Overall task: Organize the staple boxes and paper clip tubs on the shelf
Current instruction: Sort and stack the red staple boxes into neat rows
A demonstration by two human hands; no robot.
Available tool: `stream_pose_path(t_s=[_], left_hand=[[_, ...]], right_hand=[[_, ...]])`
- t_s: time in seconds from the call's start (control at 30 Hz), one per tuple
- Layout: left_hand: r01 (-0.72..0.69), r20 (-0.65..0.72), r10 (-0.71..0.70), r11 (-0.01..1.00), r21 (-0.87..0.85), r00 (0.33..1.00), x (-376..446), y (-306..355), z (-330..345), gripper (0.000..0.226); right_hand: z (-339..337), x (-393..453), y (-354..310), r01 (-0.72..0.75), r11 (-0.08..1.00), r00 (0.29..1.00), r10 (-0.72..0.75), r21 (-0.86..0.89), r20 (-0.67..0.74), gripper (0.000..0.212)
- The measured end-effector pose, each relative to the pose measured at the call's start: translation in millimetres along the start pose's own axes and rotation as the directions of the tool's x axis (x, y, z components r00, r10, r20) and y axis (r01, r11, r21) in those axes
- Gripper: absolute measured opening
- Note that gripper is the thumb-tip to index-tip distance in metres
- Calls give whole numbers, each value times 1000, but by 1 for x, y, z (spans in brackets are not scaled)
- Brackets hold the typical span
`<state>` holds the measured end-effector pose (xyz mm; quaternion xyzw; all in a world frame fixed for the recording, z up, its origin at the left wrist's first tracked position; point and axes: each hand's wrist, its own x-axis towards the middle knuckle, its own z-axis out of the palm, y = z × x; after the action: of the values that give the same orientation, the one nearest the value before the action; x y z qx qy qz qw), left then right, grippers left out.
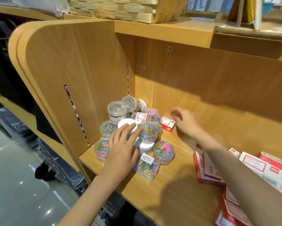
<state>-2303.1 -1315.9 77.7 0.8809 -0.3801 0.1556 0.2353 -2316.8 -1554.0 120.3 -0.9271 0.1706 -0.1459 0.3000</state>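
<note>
Wooden shelf [177, 190] boards are carrying the stock, and by the look of it the sorting is only just getting started. Paper clip tubs [130, 128] are lying in a loose heap at centre frame, against the side panel; some are standing upright, some are leaning on one another. Red-and-white staple boxes [218, 168] are spreading in an untidy pile toward the lower right of the frame. One small staple box [168, 123] is sitting apart, just right of the heap, and another is resting on top of it among the tubs.

Clear round tubs are holding either silver clips or mixed coloured clips. A flat rectangular case [147, 167] at the front of the heap is also holding coloured clips.

The left hand [122, 144] is resting its fingers on a white-lidded tub [128, 126]; the grip is relaxed and not closed round it. The right hand [184, 119] is hovering beside the small staple box, fingers loosely curled, holding nothing.
</note>
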Motion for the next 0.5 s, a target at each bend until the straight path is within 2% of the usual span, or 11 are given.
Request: stream_pose_path(t_s=[0.1,0.17,0.23,0.37,0.5], left_hand=[[21,-30,-22,999,-30,999,1,5,2,53],[25,-36,-26,999,-36,999,0,6,2,53],[22,-39,-23,999,-32,999,0,6,1,54],[29,-60,-32,999,-43,998,0,10,0,51],[-24,-154,2,990,-142,988,1,26,-4,42]], right_hand=[[3,-15,9,148,954,969,-88,-261,230,47],[10,-24,16,198,913,950,-90,-356,299,52],[8,-28,19,235,891,947,-120,-388,298,51],[-13,-39,14,242,929,939,-150,-282,310,51],[-49,-61,37,44,952,996,-19,-304,83,43]])
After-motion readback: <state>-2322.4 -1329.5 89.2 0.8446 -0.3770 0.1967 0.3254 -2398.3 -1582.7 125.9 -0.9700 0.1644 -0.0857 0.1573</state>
